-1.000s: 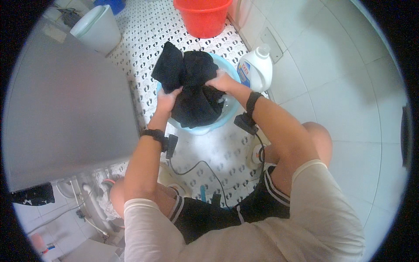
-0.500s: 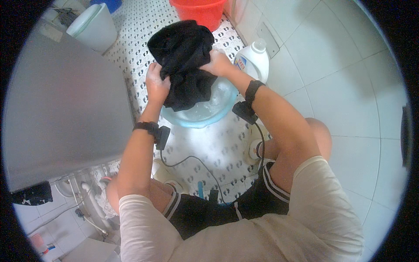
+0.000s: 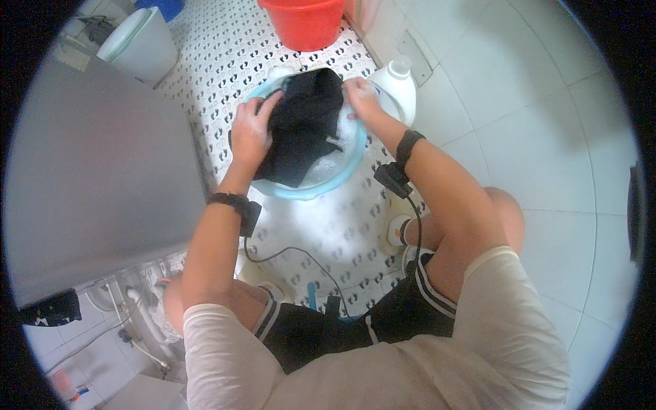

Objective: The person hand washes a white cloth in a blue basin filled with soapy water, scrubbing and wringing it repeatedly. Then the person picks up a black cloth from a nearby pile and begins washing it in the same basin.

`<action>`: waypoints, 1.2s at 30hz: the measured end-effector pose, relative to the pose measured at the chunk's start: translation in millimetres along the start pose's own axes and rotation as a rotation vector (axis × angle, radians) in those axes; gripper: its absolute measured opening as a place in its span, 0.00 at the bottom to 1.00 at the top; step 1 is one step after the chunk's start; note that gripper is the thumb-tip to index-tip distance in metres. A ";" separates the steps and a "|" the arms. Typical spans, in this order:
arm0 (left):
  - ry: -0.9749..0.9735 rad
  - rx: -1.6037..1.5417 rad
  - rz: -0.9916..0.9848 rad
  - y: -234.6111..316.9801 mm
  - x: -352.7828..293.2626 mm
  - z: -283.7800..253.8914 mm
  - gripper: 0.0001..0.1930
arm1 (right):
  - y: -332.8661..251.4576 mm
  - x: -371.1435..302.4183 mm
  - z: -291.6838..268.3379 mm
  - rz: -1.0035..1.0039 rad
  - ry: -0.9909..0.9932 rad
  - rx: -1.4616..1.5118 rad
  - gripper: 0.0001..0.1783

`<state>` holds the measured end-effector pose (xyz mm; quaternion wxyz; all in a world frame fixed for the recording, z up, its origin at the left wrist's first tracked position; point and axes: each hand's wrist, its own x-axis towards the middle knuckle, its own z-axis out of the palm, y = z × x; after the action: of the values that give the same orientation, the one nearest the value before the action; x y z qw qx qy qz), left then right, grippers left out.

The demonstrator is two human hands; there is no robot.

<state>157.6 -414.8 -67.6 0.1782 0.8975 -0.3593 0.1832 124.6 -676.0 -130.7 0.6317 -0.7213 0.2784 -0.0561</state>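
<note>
A dark black cloth (image 3: 301,126), perhaps a garment, lies spread and rumpled over a light-blue basin (image 3: 321,191) with sudsy water. My left hand (image 3: 251,133) is at the cloth's left side, its fingers bent over the fabric and gripping it. At the upper right edge of the cloth, my right hand (image 3: 361,99) pinches the fabric with curled fingers. Part of the cloth hangs over the basin's left rim. White foam (image 3: 346,128) shows beside the cloth, under my right hand.
A white detergent bottle (image 3: 396,89) stands right of the basin, by the tiled wall (image 3: 533,157). Beyond is a red bucket (image 3: 304,24). A white lidded bin (image 3: 140,44) stands far left, behind a large grey panel (image 3: 102,178). Cables run from my wrist straps.
The black cloth has come down from a raised bunch and spread over the basin. My right hand has moved slightly right, and my hands are farther apart.
</note>
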 end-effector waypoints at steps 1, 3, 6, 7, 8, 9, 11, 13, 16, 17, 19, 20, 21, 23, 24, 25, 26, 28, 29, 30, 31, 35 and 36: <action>-0.054 0.019 0.092 4.9 1.6 0.6 0.39 | 0.6 5.3 -5.2 -0.002 0.008 -0.002 0.27; -0.060 0.049 0.171 14.9 3.2 4.2 0.39 | -4.9 12.5 -13.9 -0.323 0.029 -0.041 0.28; -0.379 -0.043 0.192 22.9 -8.4 -1.1 0.41 | -8.6 -8.1 -8.8 -0.570 -0.057 -0.296 0.25; -0.380 -0.033 0.186 21.3 -14.4 -5.6 0.41 | -10.2 -21.2 -2.4 -0.676 -0.088 -0.426 0.24; -0.386 -0.148 0.125 19.9 -21.8 -10.1 0.41 | -11.9 -33.9 1.6 -0.675 -0.159 -0.423 0.22; -0.384 -0.273 0.079 24.0 -21.6 -11.8 0.41 | -9.6 -32.6 -3.0 -0.693 -0.256 -0.391 0.21; -0.343 -0.592 -0.109 18.1 -19.5 -5.6 0.32 | 3.6 -30.6 -9.7 -0.732 -0.200 -0.431 0.29; -0.354 -0.622 -0.212 2.9 -13.1 0.2 0.26 | 18.4 -27.0 -18.7 -0.772 -0.187 -0.518 0.30; -0.300 -0.290 -0.198 -12.4 -25.3 -4.8 0.20 | 24.7 -34.4 -22.1 -0.774 -0.236 -0.655 0.31; -0.351 -0.077 -0.229 -18.5 -29.6 -6.8 0.20 | 24.3 -39.0 -21.3 -0.736 -0.287 -0.713 0.31; -0.389 0.006 -0.178 -26.1 -38.6 -5.6 0.24 | 15.6 -47.5 -19.0 -0.600 -0.427 -0.822 0.30; -0.372 -0.018 -0.197 -28.1 -45.2 -3.9 0.26 | 13.2 -52.6 -15.7 -0.685 -0.383 -0.827 0.30; -0.354 -0.043 -0.213 -29.8 -49.6 -0.4 0.28 | 10.1 -57.3 -13.2 -0.768 -0.337 -0.831 0.33; -0.352 -0.147 -0.215 -35.8 -54.5 6.7 0.35 | 1.2 -61.8 -9.0 -0.629 -0.328 -0.850 0.46; -0.394 -0.242 -0.252 -37.4 -56.6 9.2 0.39 | -3.0 -63.3 -9.8 -0.759 -0.251 -0.883 0.52; -0.437 -0.337 -0.290 -38.9 -58.4 12.1 0.43 | -7.3 -64.4 -10.1 -0.889 -0.173 -0.912 0.57; -0.438 -0.338 -0.291 -40.3 -59.5 15.8 0.43 | -12.1 -64.9 -9.4 -0.887 -0.174 -0.912 0.57; -0.512 -0.415 -0.230 -48.9 -61.8 26.5 0.55 | -20.2 -63.7 -5.7 -0.878 -0.294 -1.011 0.67; -0.547 -0.452 -0.202 -53.9 -63.5 31.8 0.61 | -23.3 -63.8 -3.6 -0.882 -0.296 -1.009 0.67; -0.591 -0.406 -0.211 -52.1 -63.3 34.4 0.69 | -24.1 -64.5 -2.0 -0.837 -0.363 -1.032 0.68; -0.593 -0.407 -0.217 -51.9 -65.1 34.5 0.69 | -25.3 -65.1 0.6 -0.792 -0.432 -1.055 0.70; -0.665 -0.266 -0.265 -34.1 -62.4 36.9 0.73 | -16.1 -61.6 6.3 -0.728 -0.463 -1.083 0.73; -0.706 -0.249 -0.314 -31.6 -59.4 33.1 0.73 | -16.8 -62.6 11.3 -0.725 -0.476 -1.066 0.74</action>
<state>146.6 -373.8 -129.4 0.1769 0.9209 -0.2763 -0.2103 82.5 -635.7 -100.1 0.1757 -0.9740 -0.1373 0.0407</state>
